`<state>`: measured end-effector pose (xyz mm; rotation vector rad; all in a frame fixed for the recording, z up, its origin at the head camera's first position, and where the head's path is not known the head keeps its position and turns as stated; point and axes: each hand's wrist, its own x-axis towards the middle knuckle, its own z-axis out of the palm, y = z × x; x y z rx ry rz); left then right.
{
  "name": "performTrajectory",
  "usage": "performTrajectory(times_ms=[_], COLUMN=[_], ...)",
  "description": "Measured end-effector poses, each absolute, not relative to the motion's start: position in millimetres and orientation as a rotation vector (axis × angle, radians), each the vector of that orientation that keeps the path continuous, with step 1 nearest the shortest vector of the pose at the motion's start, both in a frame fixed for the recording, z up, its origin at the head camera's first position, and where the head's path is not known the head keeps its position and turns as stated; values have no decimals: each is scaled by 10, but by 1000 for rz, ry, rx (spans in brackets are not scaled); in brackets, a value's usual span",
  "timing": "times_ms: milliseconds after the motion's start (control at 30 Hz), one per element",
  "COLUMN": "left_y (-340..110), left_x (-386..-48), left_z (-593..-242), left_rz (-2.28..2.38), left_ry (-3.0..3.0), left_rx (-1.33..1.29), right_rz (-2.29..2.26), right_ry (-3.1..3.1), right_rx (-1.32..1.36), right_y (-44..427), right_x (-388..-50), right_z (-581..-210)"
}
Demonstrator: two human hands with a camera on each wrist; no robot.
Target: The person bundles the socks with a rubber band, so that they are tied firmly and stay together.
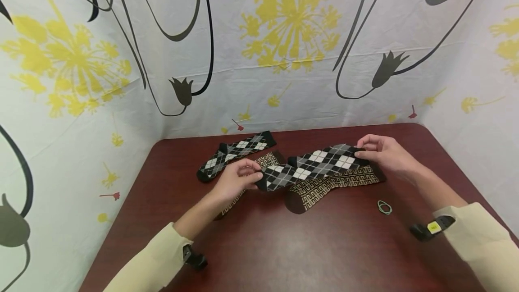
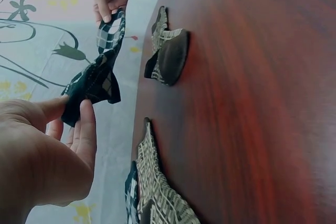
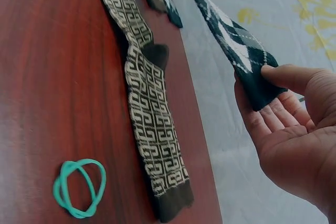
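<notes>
An argyle sock (image 1: 318, 164) in black, grey and white is stretched between my two hands above the table. My left hand (image 1: 238, 178) pinches its dark toe end, seen close in the left wrist view. At the cuff, my right hand (image 1: 385, 153) pinches the black band between thumb and fingers (image 3: 257, 111). Below it lies a brown sock with a tan key pattern (image 1: 320, 188), partly covered in the head view. A second brown patterned sock (image 2: 157, 182) lies under my left hand. Another argyle sock (image 1: 239, 152) lies flat at the back left.
A green rubber band (image 1: 384, 207), looped double, lies on the dark red table (image 1: 300, 247) at the right. Behind the table hangs a white cloth (image 1: 227, 66) with yellow and grey flowers, also along both sides.
</notes>
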<state>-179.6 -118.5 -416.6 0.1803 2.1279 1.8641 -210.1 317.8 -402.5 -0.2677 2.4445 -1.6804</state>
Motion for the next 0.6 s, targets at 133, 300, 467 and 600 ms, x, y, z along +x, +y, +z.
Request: performTrajectory(times_ms=[133, 300, 467, 600], left_y=[-1286, -1422, -1563, -1662], left_x=[-1668, -1523, -1401, -1286], left_z=[-4187, -4212, -4238, -4275], left_rz=[1853, 1799, 1720, 1687], left_ry=[2080, 2087, 2108, 2085], left_rx=[209, 205, 236, 278], right_rz=[-1691, -1689, -1675, -1645], right_ry=[2432, 2395, 2336, 2287], right_rx=[-398, -477, -493, -452], right_y=[3156, 3110, 3076, 3069], right_x=[-1976, -1821, -1648, -1517], right_z=[-4041, -4066, -4093, -4144])
